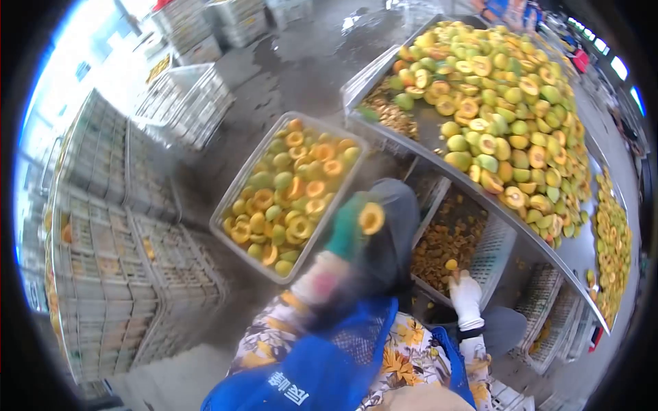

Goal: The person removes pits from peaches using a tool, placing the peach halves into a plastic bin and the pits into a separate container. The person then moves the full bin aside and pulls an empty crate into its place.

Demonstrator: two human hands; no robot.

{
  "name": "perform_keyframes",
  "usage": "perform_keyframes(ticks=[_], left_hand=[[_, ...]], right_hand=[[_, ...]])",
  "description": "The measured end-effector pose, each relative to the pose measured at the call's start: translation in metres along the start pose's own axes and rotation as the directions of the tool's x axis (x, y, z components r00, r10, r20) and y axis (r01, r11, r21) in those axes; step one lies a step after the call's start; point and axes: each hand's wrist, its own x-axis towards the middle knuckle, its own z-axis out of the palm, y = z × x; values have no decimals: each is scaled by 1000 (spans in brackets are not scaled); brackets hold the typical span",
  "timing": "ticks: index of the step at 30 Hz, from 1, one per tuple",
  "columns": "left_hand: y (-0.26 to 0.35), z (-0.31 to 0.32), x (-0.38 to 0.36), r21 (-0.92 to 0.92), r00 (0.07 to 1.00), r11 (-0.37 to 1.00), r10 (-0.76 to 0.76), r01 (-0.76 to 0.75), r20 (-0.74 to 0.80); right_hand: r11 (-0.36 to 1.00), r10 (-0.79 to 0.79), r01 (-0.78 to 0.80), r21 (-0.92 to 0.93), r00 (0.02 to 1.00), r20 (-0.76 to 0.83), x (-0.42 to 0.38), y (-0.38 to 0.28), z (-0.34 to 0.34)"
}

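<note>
Beside the full crate of fruit (251, 168), near the person's left knee (396, 203), the green-gloved left hand (348, 225), blurred, has its fingers curled on a halved fruit (371, 218), which should be light and soft, slippery on its cut face, best taken gently by the skin. Over the lower crate (492, 255), the white-gloved right hand (467, 294) has fingers bent beside a small yellow piece (451, 264); I can't tell whether they grip it

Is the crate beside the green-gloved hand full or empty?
The crate looks nearly full: fruit hides its floor and lies close to the top.
</note>
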Motion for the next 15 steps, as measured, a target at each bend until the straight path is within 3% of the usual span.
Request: perform_keyframes(ticks=[1,2,3,4,5,6,8,10,11,12,13,14,15], left_hand=[[1,-40,5,-47,990,993,-113,109,-86],[6,-82,0,357,995,932,79,-55,-53],[25,-107,6,124,964,974,-163,192,-208],[18,-163,16,388,938,885,-135,259,-319],[2,-225,35,715,986,697,80,48,-143],[-13,-287,54,916,957,371,288,-153,43],[27,-255,56,989,901,149,431,-13,-53],[21,-268,71,991,933,-130,350,-36,80],[14,-271,79,963,946,-259,288,-76,152],[12,-273,86,962,952,-267,273,-63,138],[13,-275,94,928,960,-365,228,-71,164],[35,-229,82,869,975,-494,198,7,105],[30,-244,90,910,902,-400,345,-108,259]], right_hand=[[1000,3,-3,-11,999,36,-2,0,-2],[1000,11,-10,-22,998,64,-1,0,-2],[1000,21,-20,-13,996,83,-1,0,1],[999,8,-13,42,995,102,0,0,5],[995,-2,-11,96,992,127,-1,-3,6],[988,-6,-17,153,988,153,-1,-9,9],[976,-41,16,218,993,110,1,-20,10],[954,-44,30,297,998,40,1,-39,5],[976,0,-11,219,999,52,4,-43,2],[988,1,14,154,995,-98,6,-38,5],[998,-23,30,49,991,-132,11,-39,1],[998,-41,34,-52,989,-141,8,-35,0],[995,-52,64,-76,989,141,8,-5,28]])
